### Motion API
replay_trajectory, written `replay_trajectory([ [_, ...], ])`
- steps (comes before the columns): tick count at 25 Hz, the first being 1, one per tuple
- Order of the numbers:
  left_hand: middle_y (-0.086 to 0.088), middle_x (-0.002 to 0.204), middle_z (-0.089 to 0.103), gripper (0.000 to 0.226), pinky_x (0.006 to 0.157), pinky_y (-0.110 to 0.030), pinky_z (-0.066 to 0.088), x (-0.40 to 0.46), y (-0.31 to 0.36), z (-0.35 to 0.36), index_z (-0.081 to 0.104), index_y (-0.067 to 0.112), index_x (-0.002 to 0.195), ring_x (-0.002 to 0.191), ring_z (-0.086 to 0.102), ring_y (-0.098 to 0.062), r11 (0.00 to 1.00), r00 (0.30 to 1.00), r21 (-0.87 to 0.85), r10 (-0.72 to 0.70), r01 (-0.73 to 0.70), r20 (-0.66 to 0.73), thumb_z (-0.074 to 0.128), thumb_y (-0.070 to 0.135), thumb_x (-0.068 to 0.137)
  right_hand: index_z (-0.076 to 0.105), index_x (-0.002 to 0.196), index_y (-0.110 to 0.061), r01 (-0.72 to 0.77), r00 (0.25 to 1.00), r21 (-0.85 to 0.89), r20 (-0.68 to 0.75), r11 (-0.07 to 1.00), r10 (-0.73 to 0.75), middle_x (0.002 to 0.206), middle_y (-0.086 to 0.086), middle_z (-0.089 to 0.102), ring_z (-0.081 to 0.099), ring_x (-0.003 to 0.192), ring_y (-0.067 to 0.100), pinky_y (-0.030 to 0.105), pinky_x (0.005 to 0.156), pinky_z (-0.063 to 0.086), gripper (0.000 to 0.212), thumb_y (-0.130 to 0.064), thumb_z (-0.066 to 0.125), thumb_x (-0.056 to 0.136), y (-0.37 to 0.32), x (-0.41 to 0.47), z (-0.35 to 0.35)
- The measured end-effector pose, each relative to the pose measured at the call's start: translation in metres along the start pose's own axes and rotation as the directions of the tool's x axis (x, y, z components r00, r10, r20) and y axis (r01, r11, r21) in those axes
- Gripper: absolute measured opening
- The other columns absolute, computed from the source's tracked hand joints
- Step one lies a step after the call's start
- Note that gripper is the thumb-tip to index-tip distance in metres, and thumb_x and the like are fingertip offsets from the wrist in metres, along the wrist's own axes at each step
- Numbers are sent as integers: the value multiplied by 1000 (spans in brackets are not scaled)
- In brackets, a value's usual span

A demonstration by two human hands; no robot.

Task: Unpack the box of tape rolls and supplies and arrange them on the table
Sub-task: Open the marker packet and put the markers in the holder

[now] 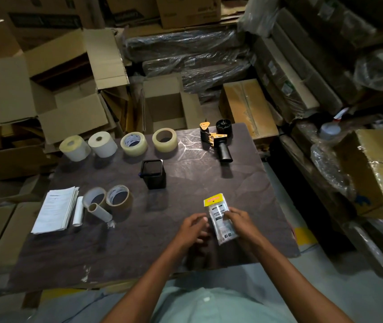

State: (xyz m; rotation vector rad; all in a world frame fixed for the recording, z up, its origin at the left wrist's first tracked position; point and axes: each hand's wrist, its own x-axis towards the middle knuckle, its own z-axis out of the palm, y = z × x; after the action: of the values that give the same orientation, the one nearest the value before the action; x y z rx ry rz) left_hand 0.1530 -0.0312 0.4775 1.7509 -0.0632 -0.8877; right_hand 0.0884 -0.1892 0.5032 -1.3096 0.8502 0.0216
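Observation:
My right hand (238,220) pinches a small clear plastic packet with a yellow header (218,215) just above the dark table (186,257), near its front right. My left hand (194,228) hovers beside the packet with loosely curled fingers, holding nothing. Along the back edge stand two white label rolls (75,148) (103,144) and two clear tape rolls (134,143) (165,139). A black and yellow tape dispenser (218,141) lies at the back right. A black mesh cup (153,174) stands mid-table. Two brown tape rolls (118,198) (95,197) and a cardboard core (99,212) sit at the left.
A stack of white papers (55,209) and a small white roll (78,212) lie at the table's left. Open cardboard boxes (69,89) (167,106) stand behind the table. Wrapped bundles and cartons (377,169) crowd the right side.

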Motion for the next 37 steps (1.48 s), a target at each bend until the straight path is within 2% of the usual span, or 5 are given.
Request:
replay_trajectory([
  [11,-13,95,76,24,77,-39,59,-1,10,-35,65,4,113,82,72,-25,885,990,-444,-127,141,63,65,6,89,65,114,-7,215,976,-175,73,961,-206,97,9,75,72,77,9,24,70,58,27,0,64,88,12,1,37],
  [21,-13,97,73,17,60,-31,59,-3,24,-50,59,4,111,74,73,-21,875,986,-484,-81,0,-146,61,3,93,71,110,-15,597,784,-544,237,590,-574,109,-10,63,64,93,4,8,78,50,37,-17,79,74,16,-22,45],
  [26,-15,104,71,53,71,-45,62,-4,17,-49,32,24,124,88,73,-31,902,957,-407,20,-143,-290,60,-6,91,71,110,-14,664,718,-540,267,518,-643,113,-11,63,61,97,-1,12,81,51,35,-21,77,77,14,-27,49],
  [32,-14,96,75,25,79,-50,60,0,16,-48,73,18,82,93,72,-38,936,926,-244,161,-253,-340,64,-5,86,69,117,-16,659,728,-541,284,523,-624,120,-10,60,61,105,3,24,86,56,37,-29,72,83,13,-34,51],
  [37,-17,104,74,29,83,-46,59,-2,17,-48,79,13,89,93,73,-35,914,953,-369,56,-169,-299,57,-5,91,68,122,-16,642,723,-621,297,449,-624,127,-3,64,61,111,9,27,95,52,44,-35,69,83,13,-36,52],
])
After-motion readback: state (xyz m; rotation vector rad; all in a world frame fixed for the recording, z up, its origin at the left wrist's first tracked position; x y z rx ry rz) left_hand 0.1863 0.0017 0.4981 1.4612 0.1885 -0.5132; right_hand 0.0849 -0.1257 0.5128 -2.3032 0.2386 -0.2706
